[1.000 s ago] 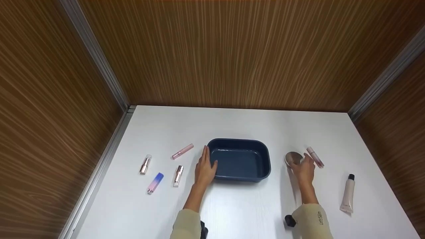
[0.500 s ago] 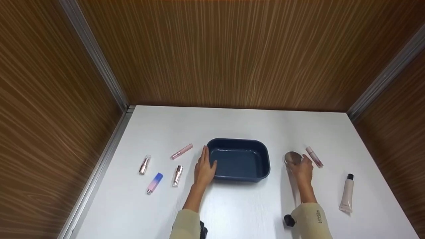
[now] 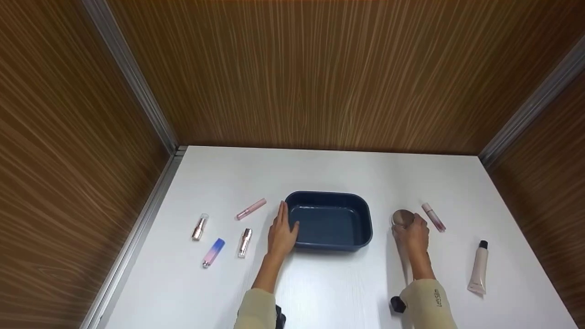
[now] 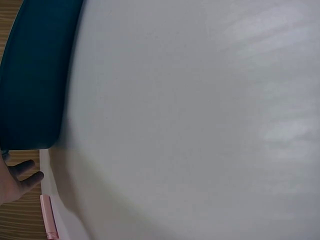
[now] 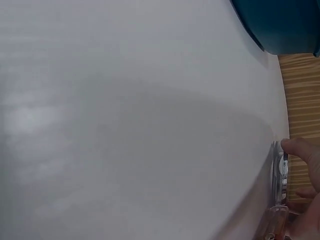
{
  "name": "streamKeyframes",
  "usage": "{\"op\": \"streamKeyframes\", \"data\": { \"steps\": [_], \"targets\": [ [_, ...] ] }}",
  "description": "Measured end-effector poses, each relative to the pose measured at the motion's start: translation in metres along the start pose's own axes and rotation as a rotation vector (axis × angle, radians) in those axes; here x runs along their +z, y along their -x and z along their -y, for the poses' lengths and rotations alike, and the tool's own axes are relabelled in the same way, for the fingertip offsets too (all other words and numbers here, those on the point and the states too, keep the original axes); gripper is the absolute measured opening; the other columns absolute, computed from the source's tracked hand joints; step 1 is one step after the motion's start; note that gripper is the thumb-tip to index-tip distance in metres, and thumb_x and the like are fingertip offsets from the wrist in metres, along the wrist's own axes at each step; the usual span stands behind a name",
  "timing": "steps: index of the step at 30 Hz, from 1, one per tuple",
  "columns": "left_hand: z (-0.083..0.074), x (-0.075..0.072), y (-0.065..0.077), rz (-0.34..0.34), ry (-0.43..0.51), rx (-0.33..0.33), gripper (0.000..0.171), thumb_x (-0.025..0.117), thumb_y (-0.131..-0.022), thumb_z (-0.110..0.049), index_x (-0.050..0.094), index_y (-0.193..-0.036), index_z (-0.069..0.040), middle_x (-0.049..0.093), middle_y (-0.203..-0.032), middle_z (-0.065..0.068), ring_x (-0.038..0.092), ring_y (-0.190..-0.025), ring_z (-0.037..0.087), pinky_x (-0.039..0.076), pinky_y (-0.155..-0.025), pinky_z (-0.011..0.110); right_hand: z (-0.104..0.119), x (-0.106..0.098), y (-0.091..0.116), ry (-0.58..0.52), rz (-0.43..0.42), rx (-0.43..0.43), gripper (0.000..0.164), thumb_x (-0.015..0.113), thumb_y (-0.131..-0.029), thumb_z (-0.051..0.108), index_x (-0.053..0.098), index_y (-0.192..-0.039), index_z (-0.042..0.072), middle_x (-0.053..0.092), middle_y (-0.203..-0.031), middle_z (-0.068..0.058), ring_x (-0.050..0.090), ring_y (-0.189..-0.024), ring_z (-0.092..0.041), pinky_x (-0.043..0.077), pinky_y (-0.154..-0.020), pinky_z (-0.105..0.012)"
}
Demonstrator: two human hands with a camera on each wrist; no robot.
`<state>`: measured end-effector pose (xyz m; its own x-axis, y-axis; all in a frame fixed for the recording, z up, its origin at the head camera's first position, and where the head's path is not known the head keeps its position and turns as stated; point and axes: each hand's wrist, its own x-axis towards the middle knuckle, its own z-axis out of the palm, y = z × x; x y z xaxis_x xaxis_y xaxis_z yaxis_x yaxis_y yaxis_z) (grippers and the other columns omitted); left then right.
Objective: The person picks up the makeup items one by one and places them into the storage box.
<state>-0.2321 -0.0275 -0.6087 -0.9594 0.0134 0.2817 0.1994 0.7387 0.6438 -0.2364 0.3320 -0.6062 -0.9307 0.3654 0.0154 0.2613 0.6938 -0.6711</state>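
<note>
My left hand (image 3: 282,233) rests at the left side of a dark blue rectangular basin (image 3: 329,247), its fingers straight along the outer wall and the thumb by the rim. In the left wrist view the fingers (image 4: 29,175) spread below the basin's end. To the right, my right hand (image 3: 413,234) holds a round makeup compact (image 3: 403,218) with a shiny brownish-silver top by its edge. The right wrist view shows that compact (image 5: 281,172) edge-on, with the thumb on its near side. Just beyond this hand lies a lip gloss tube (image 3: 433,217) with a pale cap.
A squeeze tube (image 3: 479,268) with a black cap lies at the far right. Left of the basin are a pink gloss tube (image 3: 251,209), a blue-to-pink tube (image 3: 213,252) and two lipsticks (image 3: 245,242). Wood-grain panels (image 3: 329,77) wall the white table (image 3: 338,292).
My right hand's fingers have drawn in around the edge of the compact and shifted slightly left. The left hand and the basin stay where they were.
</note>
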Motion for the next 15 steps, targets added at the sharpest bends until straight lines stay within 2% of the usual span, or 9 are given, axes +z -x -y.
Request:
{"op": "streamKeyframes", "data": {
  "steps": [8, 15],
  "targets": [
    [-0.0002, 0.0002, 0.0005, -0.015, -0.003, -0.001, 0.067, 0.059, -0.088, -0.022, 0.028, -0.142, 0.002, 0.025, -0.147, 0.012, 0.043, -0.119, 0.031, 0.041, -0.086, 0.046, 0.0012, 0.0011, -0.0020, 0.012, 0.029, 0.006, 0.079, 0.065, -0.080, 0.017, 0.020, -0.136, -0.016, 0.024, -0.132, -0.040, 0.023, -0.121, -0.055, 0.023, -0.098, -0.058],
    [0.0004, 0.0005, 0.0000, -0.008, -0.002, 0.004, 0.067, 0.058, -0.089, -0.023, 0.027, -0.143, 0.001, 0.024, -0.148, 0.013, 0.041, -0.121, 0.031, 0.040, -0.089, 0.044, -0.0009, 0.0023, -0.0028, 0.027, 0.005, -0.012, 0.079, 0.066, -0.080, 0.018, 0.022, -0.132, -0.021, 0.028, -0.128, -0.041, 0.025, -0.119, -0.056, 0.023, -0.098, -0.057]
  ]
}}
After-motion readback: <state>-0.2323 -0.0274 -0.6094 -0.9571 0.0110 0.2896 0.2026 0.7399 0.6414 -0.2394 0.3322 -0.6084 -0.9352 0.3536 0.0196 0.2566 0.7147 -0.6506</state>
